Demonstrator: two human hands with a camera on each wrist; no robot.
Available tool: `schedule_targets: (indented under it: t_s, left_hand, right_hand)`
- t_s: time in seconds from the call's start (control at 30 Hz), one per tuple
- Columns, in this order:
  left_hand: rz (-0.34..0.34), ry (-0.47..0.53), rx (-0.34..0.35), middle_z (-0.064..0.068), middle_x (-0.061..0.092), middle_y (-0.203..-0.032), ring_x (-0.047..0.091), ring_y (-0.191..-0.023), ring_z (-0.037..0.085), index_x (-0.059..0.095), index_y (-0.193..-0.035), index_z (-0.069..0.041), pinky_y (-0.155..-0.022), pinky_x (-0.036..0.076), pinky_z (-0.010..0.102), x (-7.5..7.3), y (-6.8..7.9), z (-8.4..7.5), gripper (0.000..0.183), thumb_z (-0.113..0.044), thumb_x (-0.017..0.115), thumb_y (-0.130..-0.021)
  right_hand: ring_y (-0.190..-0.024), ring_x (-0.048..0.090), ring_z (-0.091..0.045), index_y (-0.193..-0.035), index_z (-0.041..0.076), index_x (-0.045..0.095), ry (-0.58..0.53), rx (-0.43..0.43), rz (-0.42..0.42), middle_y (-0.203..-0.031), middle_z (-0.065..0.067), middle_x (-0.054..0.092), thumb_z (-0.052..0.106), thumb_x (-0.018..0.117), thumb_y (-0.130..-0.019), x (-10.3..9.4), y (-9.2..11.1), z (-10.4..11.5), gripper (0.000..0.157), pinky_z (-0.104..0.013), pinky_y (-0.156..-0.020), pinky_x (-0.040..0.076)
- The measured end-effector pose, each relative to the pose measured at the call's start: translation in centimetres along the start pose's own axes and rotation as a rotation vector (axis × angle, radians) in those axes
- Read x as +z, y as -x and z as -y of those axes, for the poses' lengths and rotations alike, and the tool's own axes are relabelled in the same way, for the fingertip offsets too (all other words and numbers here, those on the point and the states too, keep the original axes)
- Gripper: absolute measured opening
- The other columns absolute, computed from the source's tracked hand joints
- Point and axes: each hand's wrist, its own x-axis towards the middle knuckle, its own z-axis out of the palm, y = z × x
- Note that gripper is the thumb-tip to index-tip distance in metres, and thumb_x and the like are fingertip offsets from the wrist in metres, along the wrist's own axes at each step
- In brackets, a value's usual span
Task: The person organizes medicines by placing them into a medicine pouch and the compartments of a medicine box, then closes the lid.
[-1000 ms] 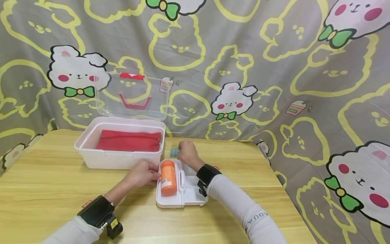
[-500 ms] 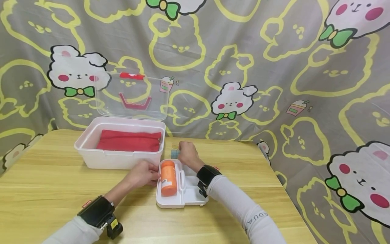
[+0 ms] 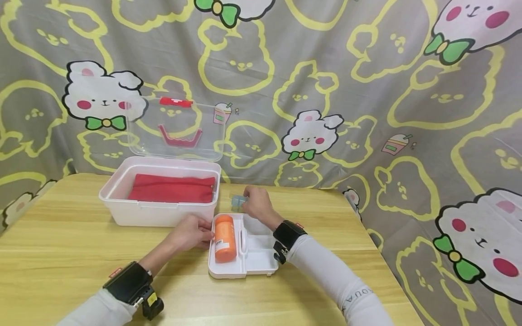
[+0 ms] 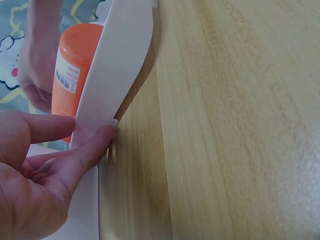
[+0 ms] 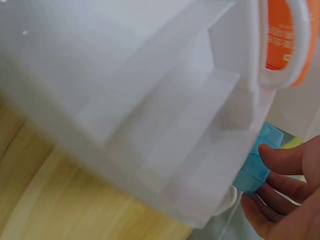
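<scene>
My left hand pinches the left side of a white divided tray between thumb and fingertips, clearly seen in the left wrist view. An orange bottle with a barcode label lies in the tray's left compartment, beside the raised white handle. The right-hand compartments hold nothing visible. Just beyond the tray's far edge, my right hand holds a small see-through blue pill box. In the right wrist view the pill box shows several sections, with thumb and fingers on its sides.
A white first-aid box stands left of the tray, with a red pouch inside. Its clear lid is raised against the patterned curtain. All of this is on a wooden table.
My right hand has shifted slightly to the right with the pill box, and more of the box shows. The left hand and the tray have stayed in place.
</scene>
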Motion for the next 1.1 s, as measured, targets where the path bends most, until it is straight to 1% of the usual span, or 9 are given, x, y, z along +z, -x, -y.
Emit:
schedule_targets:
  t_s: [0.13, 0.23, 0.37, 0.5, 0.63, 0.77, 0.9, 1.0, 1.1]
  left_hand:
    - [0.004, 0.008, 0.002, 0.02, 0.075, -0.099, 0.073, -0.087, 0.024, 0.066, -0.116, 0.016, -0.073, 0.062, 0.039, 0.0, 0.0, 0.0, 0.028, 0.003, 0.068, -0.091]
    - [0.001, 0.017, -0.008, 0.02, 0.075, -0.1, 0.074, -0.087, 0.024, 0.066, -0.117, 0.016, -0.073, 0.062, 0.039, -0.1, -0.1, 0.1, 0.029, 0.003, 0.068, -0.092]
    - [0.007, 0.017, -0.011, 0.021, 0.074, -0.102, 0.074, -0.088, 0.024, 0.065, -0.118, 0.016, -0.073, 0.062, 0.039, -0.1, -0.1, 0.2, 0.03, 0.002, 0.068, -0.092]
    - [0.014, 0.016, 0.001, 0.022, 0.074, -0.102, 0.074, -0.088, 0.025, 0.064, -0.118, 0.017, -0.074, 0.062, 0.04, -0.1, -0.1, 0.3, 0.031, 0.001, 0.068, -0.092]
    - [0.013, 0.018, 0.01, 0.022, 0.074, -0.102, 0.074, -0.089, 0.025, 0.064, -0.118, 0.017, -0.074, 0.062, 0.04, -0.1, -0.2, 0.2, 0.031, 0.001, 0.069, -0.092]
    - [0.011, 0.013, 0.009, 0.021, 0.074, -0.102, 0.074, -0.089, 0.025, 0.065, -0.118, 0.017, -0.074, 0.062, 0.04, -0.1, -0.1, 0.1, 0.032, 0.001, 0.069, -0.091]
    - [0.01, 0.015, 0.01, 0.021, 0.074, -0.102, 0.074, -0.089, 0.025, 0.065, -0.118, 0.017, -0.074, 0.062, 0.04, -0.1, 0.0, 0.0, 0.031, 0.001, 0.069, -0.091]
    - [0.012, 0.012, 0.008, 0.021, 0.074, -0.102, 0.074, -0.089, 0.025, 0.064, -0.118, 0.017, -0.074, 0.062, 0.04, -0.1, 0.1, -0.1, 0.032, 0.001, 0.069, -0.091]
    - [0.014, 0.01, 0.009, 0.021, 0.074, -0.101, 0.073, -0.088, 0.025, 0.064, -0.119, 0.017, -0.074, 0.062, 0.04, -0.1, 0.0, -0.1, 0.032, 0.002, 0.069, -0.091]
  right_hand:
    - [-0.102, 0.068, -0.03, -0.102, 0.002, 0.072, -0.051, -0.001, -0.014, -0.106, -0.012, 0.075, 0.007, 0.076, -0.081, -1.1, 0.5, -0.2, 0.021, -0.042, -0.089, 0.056]
    - [-0.102, 0.068, -0.03, -0.104, 0.002, 0.073, -0.084, -0.004, -0.018, -0.106, -0.013, 0.075, 0.011, 0.077, -0.084, -1.7, 0.9, -0.3, 0.022, -0.042, -0.089, 0.055]
    - [-0.098, 0.069, -0.029, -0.103, 0.001, 0.074, -0.098, -0.045, -0.028, -0.103, -0.013, 0.075, 0.012, 0.076, -0.085, -2.4, 1.7, -0.3, 0.021, -0.042, -0.086, 0.055]
    - [-0.099, 0.069, -0.03, -0.107, 0.0, 0.075, -0.102, -0.054, 0.001, -0.103, -0.014, 0.076, 0.01, 0.075, -0.085, -2.8, 2.8, -0.5, 0.024, -0.043, -0.086, 0.055]
    - [-0.103, 0.07, -0.031, -0.111, 0.0, 0.075, -0.102, -0.033, 0.033, -0.107, -0.015, 0.076, 0.01, 0.076, -0.085, -3.1, 3.9, -0.9, 0.027, -0.044, -0.089, 0.056]
    - [-0.102, 0.07, -0.031, -0.106, 0.0, 0.076, -0.095, -0.022, 0.038, -0.105, -0.015, 0.076, 0.008, 0.077, -0.083, -3.3, 4.7, -1.4, 0.025, -0.045, -0.09, 0.056]
    - [-0.096, 0.07, -0.03, -0.101, 0.001, 0.076, -0.088, -0.038, 0.03, -0.099, -0.013, 0.076, 0.005, 0.079, -0.077, -3.3, 5.4, -2.0, 0.024, -0.044, -0.086, 0.056]
    - [-0.095, 0.07, -0.03, -0.1, 0.001, 0.077, -0.091, -0.052, 0.031, -0.098, -0.014, 0.076, 0.004, 0.08, -0.074, -3.2, 5.7, -2.3, 0.026, -0.044, -0.085, 0.057]
    - [-0.098, 0.07, -0.032, -0.101, 0.0, 0.077, -0.095, -0.052, 0.039, -0.102, -0.015, 0.076, 0.002, 0.08, -0.074, -3.2, 6.0, -2.2, 0.027, -0.045, -0.087, 0.057]
